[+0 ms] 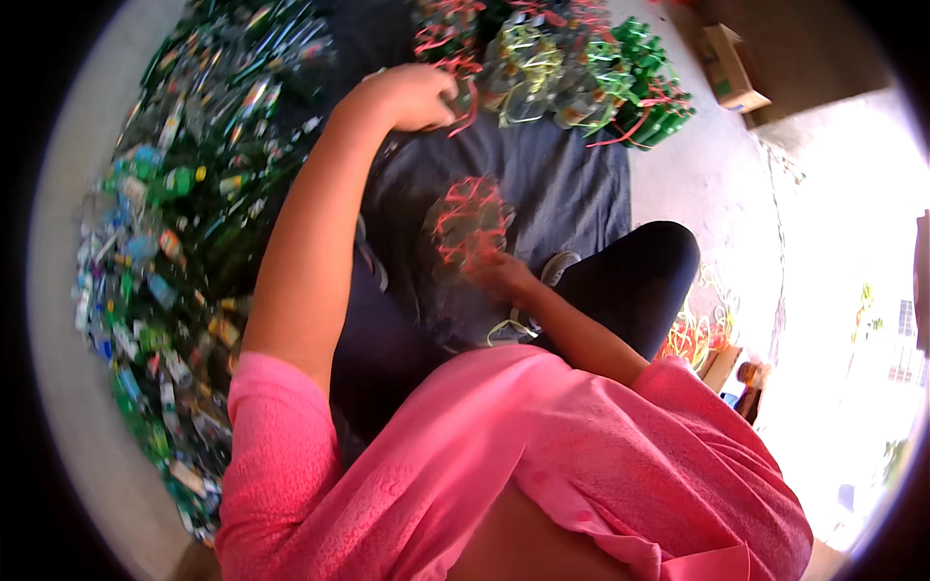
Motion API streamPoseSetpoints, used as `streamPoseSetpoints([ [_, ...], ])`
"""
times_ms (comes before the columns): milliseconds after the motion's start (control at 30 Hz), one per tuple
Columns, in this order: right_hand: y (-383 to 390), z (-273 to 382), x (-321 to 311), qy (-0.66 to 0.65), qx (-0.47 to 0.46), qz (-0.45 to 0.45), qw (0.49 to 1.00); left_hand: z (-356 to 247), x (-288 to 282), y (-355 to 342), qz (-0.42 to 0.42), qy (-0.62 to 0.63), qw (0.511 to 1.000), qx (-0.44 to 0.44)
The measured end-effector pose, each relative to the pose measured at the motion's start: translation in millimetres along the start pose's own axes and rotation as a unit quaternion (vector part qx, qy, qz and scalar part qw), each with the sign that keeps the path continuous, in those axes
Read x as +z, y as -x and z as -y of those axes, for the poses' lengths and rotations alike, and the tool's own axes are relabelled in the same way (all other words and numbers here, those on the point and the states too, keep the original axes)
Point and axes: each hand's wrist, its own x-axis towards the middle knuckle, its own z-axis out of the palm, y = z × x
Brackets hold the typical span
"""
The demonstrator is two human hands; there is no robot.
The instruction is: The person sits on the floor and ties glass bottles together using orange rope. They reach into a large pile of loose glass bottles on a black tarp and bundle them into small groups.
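Observation:
A round bundle of clear plastic bottles [472, 218], laced together with red strips, is in front of me, blurred by motion. My right hand [499, 275] grips its near edge, and the fingers are smeared. Farther off, my left hand [412, 97] reaches forward with its fingers curled down beside another bundle laced with red strips [448, 34]. What those fingers hold, if anything, is hidden. A loose red strip [471, 108] hangs next to them. To the right stand bundles tied with yellow-green strips [523, 68] and a green bottle bundle [654, 92].
A large heap of loose plastic bottles [145, 261] spreads along my left. Dark cloth [572, 184] covers the floor between my legs. A cardboard box [733, 70] sits at the far right. Tangled red and yellow strips [699, 334] lie beyond my right knee [668, 252].

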Motion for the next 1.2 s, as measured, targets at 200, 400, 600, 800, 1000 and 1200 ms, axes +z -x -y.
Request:
streamPoseSetpoints([
  [200, -37.6, -17.3, 3.8, -0.094, -0.001, -0.009, 0.996, -17.9, -6.5, 11.6, 0.018, 0.051, 0.998, -0.026],
  [400, -63.0, -34.7, 7.2, -0.133, 0.055, 0.081, 0.986, -25.3, -0.7, 14.8, 0.064, 0.03, 0.995, -0.066],
  [600, -108.0, -62.5, -20.1, -0.18, 0.065, 0.025, 0.981, -45.5, 9.4, -0.6, 0.086, 0.049, 0.993, -0.056],
  [800, -29.9, 13.7, 35.3, -0.138, 0.062, -0.033, 0.988, -23.0, 13.9, 14.6, 0.048, 0.024, 0.998, -0.039],
  [1000, -23.9, 11.7, 36.8, -0.142, 0.064, -0.11, 0.982, -34.9, 12.6, 11.7, 0.047, 0.021, 0.997, -0.056],
  [1200, -26.4, 14.2, 36.8, -0.149, 0.081, -0.154, 0.973, -35.7, 11.4, 11.9, 0.051, 0.028, 0.996, -0.067],
])
